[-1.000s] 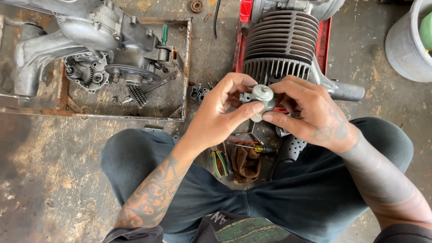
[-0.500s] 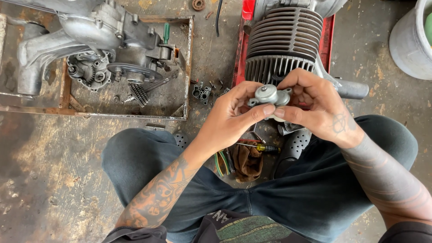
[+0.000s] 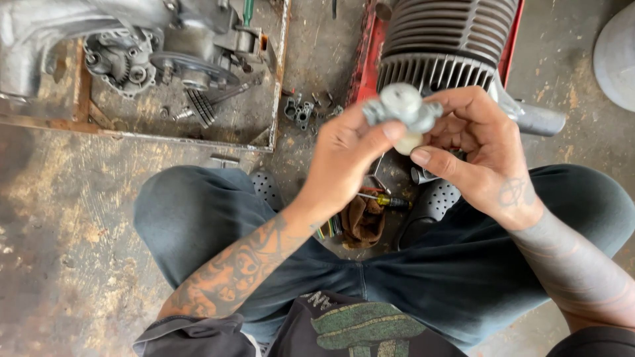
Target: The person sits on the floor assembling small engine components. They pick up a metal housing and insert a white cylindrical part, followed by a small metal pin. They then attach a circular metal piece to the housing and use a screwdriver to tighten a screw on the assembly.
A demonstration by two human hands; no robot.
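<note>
i am holding a small grey metal casting (image 3: 401, 109) just in front of the finned cylinder (image 3: 444, 39), left hand (image 3: 344, 158) and right hand (image 3: 479, 155) both pinching it; it looks stiff, dense, maybe greasy, best gripped by its lugs.

You lift the small grey metal part (image 3: 402, 109) higher than a second ago, so it now sits in front of the lower fins of the finned cylinder (image 3: 444, 46) instead of below them. Your left hand (image 3: 344, 158) turns, its thumb now pressing on the pale round piece under the part, and your right hand (image 3: 479, 155) rises with it, fingertips on the part's right side. Your view shifts too: the engine casing (image 3: 132, 39) slides toward the upper left.
</note>
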